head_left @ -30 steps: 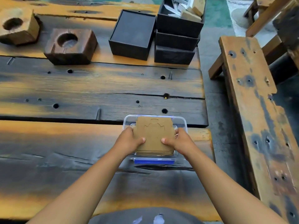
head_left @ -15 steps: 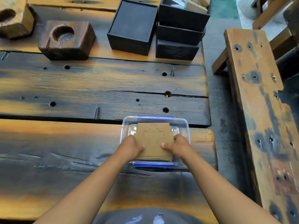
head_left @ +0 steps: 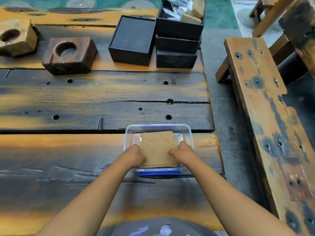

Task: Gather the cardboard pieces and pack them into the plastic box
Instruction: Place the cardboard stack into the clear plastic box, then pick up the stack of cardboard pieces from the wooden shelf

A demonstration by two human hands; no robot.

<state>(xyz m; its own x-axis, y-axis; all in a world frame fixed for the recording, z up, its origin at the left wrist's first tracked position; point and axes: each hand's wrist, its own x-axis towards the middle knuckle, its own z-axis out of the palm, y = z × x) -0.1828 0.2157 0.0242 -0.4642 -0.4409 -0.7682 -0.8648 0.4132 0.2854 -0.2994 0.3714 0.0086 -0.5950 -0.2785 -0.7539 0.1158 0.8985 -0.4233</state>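
Observation:
A clear plastic box (head_left: 188, 132) with blue clips stands near the right end of the wooden table. A stack of brown cardboard pieces (head_left: 157, 149) sits inside it, the top piece scored with a cut outline. My left hand (head_left: 134, 155) grips the stack's left edge and my right hand (head_left: 183, 153) grips its right edge, both reaching down into the box. The stack's near edge rests by the box's front wall.
Black boxes (head_left: 132, 40) stand at the table's far side, one stack (head_left: 178, 33) holding white and tan items. Two wooden blocks with round holes (head_left: 69, 54) lie far left. A wooden bench (head_left: 265, 116) runs along the right beyond a floor gap.
The cardboard stack has gone lower into the box between my hands. The view has shifted slightly.

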